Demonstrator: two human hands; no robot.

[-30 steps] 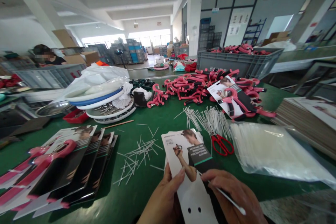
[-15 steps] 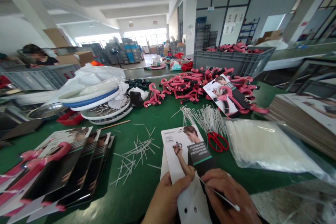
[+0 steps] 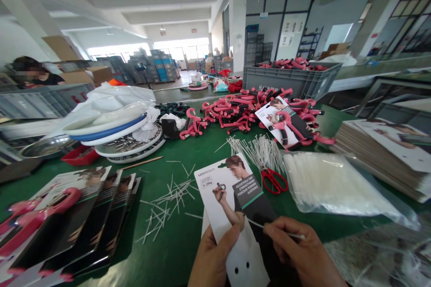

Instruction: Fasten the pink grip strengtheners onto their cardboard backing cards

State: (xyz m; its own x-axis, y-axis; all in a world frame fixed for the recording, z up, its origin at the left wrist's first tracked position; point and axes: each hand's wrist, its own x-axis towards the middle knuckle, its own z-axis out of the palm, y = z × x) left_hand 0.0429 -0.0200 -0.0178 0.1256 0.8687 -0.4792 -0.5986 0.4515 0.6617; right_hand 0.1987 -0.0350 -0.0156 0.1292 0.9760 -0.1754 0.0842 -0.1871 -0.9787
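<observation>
My left hand [image 3: 215, 253] grips the lower left edge of a printed grip strengthener card [image 3: 215, 188], thumb on its front. Two dark holes show low on the card. My right hand [image 3: 299, 246] pinches a white cable tie [image 3: 255, 223], whose one end meets the card near its middle and whose head sticks out to the right. Beyond the card lie a bundle of white ties [image 3: 257, 150] and red-handled scissors [image 3: 275, 181]. Loose ties [image 3: 171, 197] are scattered left of the card.
Stacked cards with pink grips [image 3: 67, 219] stand at the left. Stacked plates [image 3: 111, 132] sit behind them. Pink grips [image 3: 232, 110] are heaped at the back before a grey crate [image 3: 289, 81]. A bag of ties [image 3: 326, 184] and a card stack [image 3: 380, 157] lie right.
The card has shifted slightly left. My right hand has moved a little right along the tie, which now lies flatter and shows more of its length. The whole view has shifted slightly.
</observation>
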